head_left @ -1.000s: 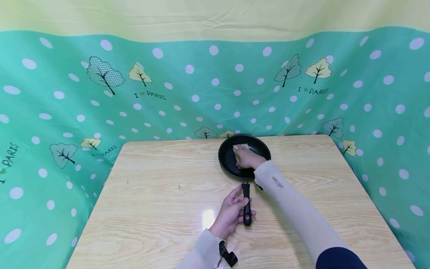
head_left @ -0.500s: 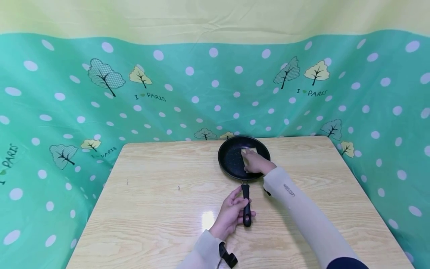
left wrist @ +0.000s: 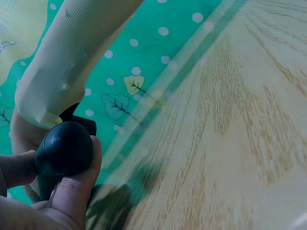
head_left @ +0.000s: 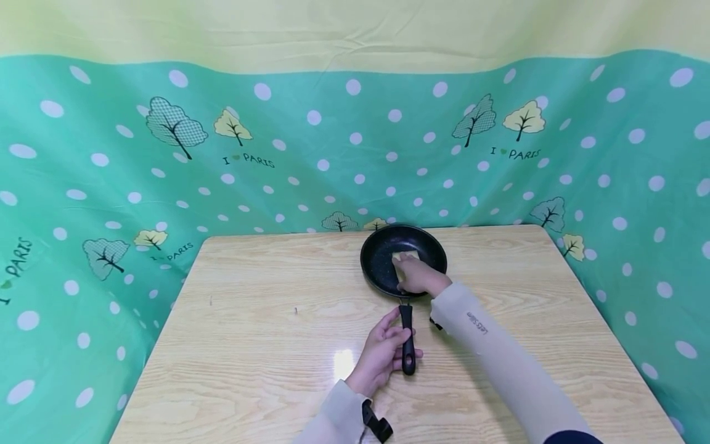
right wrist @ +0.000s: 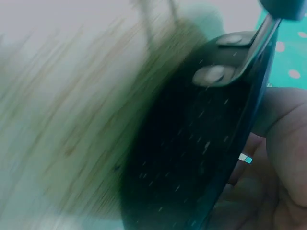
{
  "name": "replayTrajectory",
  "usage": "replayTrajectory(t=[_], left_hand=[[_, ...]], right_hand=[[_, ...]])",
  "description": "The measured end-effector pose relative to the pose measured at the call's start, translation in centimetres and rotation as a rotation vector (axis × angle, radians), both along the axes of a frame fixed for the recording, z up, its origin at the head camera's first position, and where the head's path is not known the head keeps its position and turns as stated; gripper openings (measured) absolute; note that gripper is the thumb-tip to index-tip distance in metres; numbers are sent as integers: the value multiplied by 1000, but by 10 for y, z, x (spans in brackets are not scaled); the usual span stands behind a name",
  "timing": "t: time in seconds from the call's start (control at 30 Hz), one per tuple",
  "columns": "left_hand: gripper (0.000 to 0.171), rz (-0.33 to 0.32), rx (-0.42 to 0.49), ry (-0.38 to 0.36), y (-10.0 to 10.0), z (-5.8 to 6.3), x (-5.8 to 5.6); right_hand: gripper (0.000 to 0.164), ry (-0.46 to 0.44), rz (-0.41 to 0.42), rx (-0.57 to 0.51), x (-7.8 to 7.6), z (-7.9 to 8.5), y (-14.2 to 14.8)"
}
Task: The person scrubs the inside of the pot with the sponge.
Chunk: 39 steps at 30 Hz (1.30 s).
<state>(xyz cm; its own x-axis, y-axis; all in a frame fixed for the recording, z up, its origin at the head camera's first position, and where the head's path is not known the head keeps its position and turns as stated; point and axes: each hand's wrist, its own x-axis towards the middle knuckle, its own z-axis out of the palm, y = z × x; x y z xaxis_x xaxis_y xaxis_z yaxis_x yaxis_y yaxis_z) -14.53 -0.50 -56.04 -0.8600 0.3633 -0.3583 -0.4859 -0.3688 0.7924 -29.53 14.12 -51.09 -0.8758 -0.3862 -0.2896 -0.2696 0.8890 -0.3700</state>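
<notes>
A black frying pan [head_left: 378, 262] stands near the back edge of the table, its handle [head_left: 408, 364] pointing at me. My left hand [head_left: 378, 351] grips that handle from the left, thumb over the top; the left wrist view shows the handle's rounded end [left wrist: 64, 148] among the fingers. Inside the pan, my right hand [head_left: 420, 275] holds a pale yellow sponge [head_left: 407, 254] against the bottom, fingers over most of it. The right wrist view has the pan's outer side [right wrist: 177, 143] in front of the right hand [right wrist: 285, 153], hiding the sponge.
The light wood table [head_left: 249, 345] reaches left and right of the pan. A green dotted curtain [head_left: 294, 135] hangs behind and along both sides, close to the pan's far rim. My right forearm crosses the table's right half.
My right hand and the sponge have shifted nearer to the handle and a little right inside the pan. The left hand and pan have stayed about where they were.
</notes>
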Motion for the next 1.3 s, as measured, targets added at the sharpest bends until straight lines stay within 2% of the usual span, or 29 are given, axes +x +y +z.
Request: replayTrajectory(t=[0.27,0.43,0.8,0.93,1.07,1.3], left_hand=[[66,2,8,-6,1,1,0],[65,4,16,-2,1,1,0],[67,6,8,14,1,0,1],[67,-1,-1,7,2,-1,1],[68,1,0,-2,2,-2,1],[69,9,5,-10,3,-3,-1]], right_hand=[[70,19,40,-11,-4,0,-13],[70,31,38,-22,-8,-3,-22],[73,41,55,-43,-27,-10,-31],[73,45,29,-114,-30,-11,-20],[75,108,20,-206,-29,-8,-7],[72,215,-31,-355,-16,18,18]])
